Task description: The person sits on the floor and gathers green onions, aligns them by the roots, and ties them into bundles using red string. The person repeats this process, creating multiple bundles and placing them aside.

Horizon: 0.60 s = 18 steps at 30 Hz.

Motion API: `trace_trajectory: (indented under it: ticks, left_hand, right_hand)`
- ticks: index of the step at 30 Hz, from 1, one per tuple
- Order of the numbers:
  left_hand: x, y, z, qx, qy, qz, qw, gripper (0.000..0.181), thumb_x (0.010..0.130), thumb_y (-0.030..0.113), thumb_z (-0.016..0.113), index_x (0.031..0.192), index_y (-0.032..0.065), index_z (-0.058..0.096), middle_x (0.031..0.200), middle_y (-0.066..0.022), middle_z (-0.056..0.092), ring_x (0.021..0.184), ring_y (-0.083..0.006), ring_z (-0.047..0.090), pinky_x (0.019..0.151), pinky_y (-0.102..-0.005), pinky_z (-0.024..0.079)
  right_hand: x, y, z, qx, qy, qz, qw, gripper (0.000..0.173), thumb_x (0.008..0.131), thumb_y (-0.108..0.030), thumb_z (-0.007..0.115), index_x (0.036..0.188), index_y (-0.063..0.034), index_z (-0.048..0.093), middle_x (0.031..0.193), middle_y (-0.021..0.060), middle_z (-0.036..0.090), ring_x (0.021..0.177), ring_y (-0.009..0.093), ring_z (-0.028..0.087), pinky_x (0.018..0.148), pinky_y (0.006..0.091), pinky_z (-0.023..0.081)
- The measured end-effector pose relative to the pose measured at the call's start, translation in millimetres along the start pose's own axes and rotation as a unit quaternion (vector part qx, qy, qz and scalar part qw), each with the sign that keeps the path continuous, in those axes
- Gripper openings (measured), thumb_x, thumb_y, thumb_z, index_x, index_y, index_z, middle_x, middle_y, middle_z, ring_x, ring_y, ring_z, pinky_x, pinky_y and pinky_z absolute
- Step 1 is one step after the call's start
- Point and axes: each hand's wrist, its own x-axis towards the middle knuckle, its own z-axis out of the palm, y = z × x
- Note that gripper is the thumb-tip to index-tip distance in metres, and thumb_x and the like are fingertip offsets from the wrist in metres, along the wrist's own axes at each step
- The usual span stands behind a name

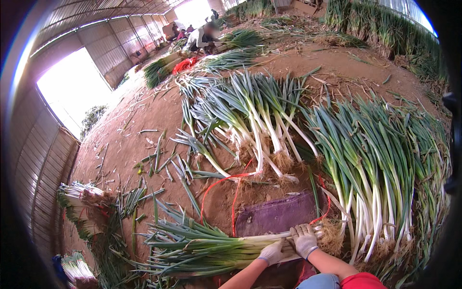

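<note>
A bundle of green onions [216, 249] lies across in front of me, leaves to the left and roots to the right. My left hand [272, 251], in a white work glove, rests against the near side of its stalks. Farther right, my right hand [304, 239], gloved too, lies over the white stalks close to the roots. Whether the fingers close around the stalks is hard to see. Beneath and beyond the bundle is a purple mesh cloth [278, 215]. Red plastic strips [235, 206] loop over the soil beside it.
Loose green onions [375, 173] form a big pile at the right, and a smaller pile [252, 123] lies ahead. Tied bundles [85, 206] stand at the left. Leaf scraps litter the soil floor [126, 151]. Farther off, a person [200, 38] crouches among onions.
</note>
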Motion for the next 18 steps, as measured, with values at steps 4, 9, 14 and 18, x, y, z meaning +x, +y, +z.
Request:
trace_trajectory:
  ticks: [4, 9, 14, 18]
  left_hand:
    - [-25.5, -28.5, -39.7, 0.139, 0.328, 0.074, 0.931, 0.05, 0.088, 0.053, 0.064, 0.113, 0.0096, 0.066, 0.106, -0.0147, 0.068, 0.092, -0.0353, 0.065, 0.083, -0.0501, 0.052]
    - [8.2, -33.1, -76.5, 0.222, -0.007, 0.001, 0.975, 0.053, 0.094, 0.054, 0.054, 0.112, 0.0062, 0.068, 0.106, -0.0197, 0.07, 0.101, -0.0376, 0.068, 0.086, -0.0501, 0.052]
    - [13.6, -40.5, -82.4, 0.172, -0.058, 0.002, 0.983, 0.059, 0.095, 0.056, 0.049, 0.112, 0.0029, 0.068, 0.106, -0.0239, 0.071, 0.101, -0.0402, 0.068, 0.09, -0.0512, 0.051]
    - [30.0, -45.6, -89.5, 0.163, -0.118, -0.02, 0.979, 0.064, 0.094, 0.061, 0.046, 0.115, 0.0051, 0.069, 0.11, -0.0231, 0.07, 0.106, -0.0405, 0.067, 0.092, -0.0502, 0.051]
  right_hand:
    - [5.6, -5.7, -20.7, 0.048, -0.028, 0.008, 0.998, 0.05, 0.095, -0.038, 0.049, 0.131, -0.0055, 0.06, 0.132, 0.0195, 0.061, 0.128, 0.037, 0.053, 0.116, 0.0524, 0.026]
    - [0.4, -1.2, -5.8, 0.025, 0.058, -0.006, 0.998, 0.05, 0.088, -0.038, 0.06, 0.123, -0.0031, 0.064, 0.121, 0.022, 0.066, 0.117, 0.04, 0.059, 0.111, 0.0546, 0.033]
    - [3.7, -5.5, -18.6, 0.012, 0.04, -0.023, 0.999, 0.046, 0.093, -0.043, 0.054, 0.129, -0.0164, 0.065, 0.125, 0.0213, 0.065, 0.12, 0.04, 0.058, 0.111, 0.0551, 0.032]
    - [5.2, -4.1, -14.6, 0.044, 0.02, -0.034, 0.998, 0.043, 0.094, -0.049, 0.052, 0.126, -0.0259, 0.068, 0.127, 0.02, 0.064, 0.12, 0.039, 0.058, 0.11, 0.0546, 0.032]
